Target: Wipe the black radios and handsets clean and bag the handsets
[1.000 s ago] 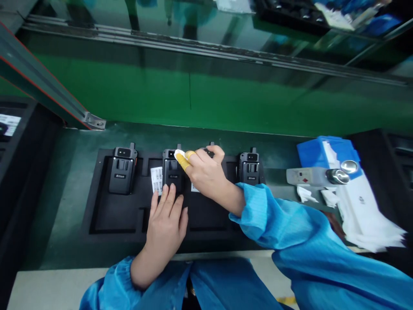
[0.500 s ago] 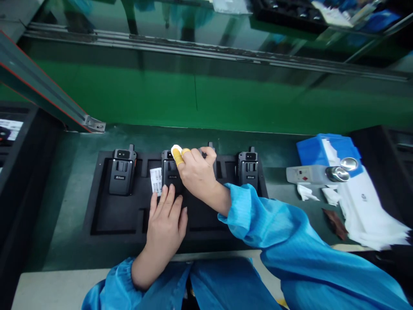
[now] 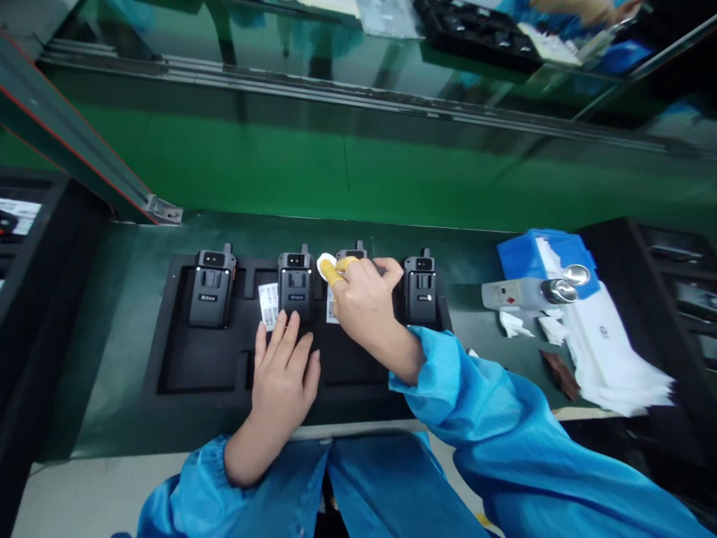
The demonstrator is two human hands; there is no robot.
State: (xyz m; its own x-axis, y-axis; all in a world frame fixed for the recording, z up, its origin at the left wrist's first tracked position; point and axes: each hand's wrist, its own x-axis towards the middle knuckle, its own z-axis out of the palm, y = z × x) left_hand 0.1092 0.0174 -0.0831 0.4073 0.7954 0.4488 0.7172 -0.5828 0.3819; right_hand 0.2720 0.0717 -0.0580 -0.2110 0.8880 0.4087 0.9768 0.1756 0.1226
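Note:
A black foam tray (image 3: 184, 373) holds several small black handheld radios in a row. My left hand (image 3: 283, 373) lies flat on the tray, fingers stretched toward the base of the second radio (image 3: 296, 287) and a white barcode label (image 3: 268, 305). My right hand (image 3: 365, 302), with a yellow cot on one finger, pinches a small white pad (image 3: 326, 264) over the third radio (image 3: 352, 254), which it mostly hides. The first radio (image 3: 210, 288) and the fourth radio (image 3: 420, 288) stand untouched.
To the right lie a blue box (image 3: 529, 254), a white device with a shiny metal cap (image 3: 529, 293), a stack of white wipes (image 3: 616, 359) and paper scraps. Black trays flank both sides. A green conveyor wall (image 3: 336, 164) rises behind.
My right hand with the white pad has shifted right, from the top of the second radio to the third. My left hand has slid slightly back off the second radio's base.

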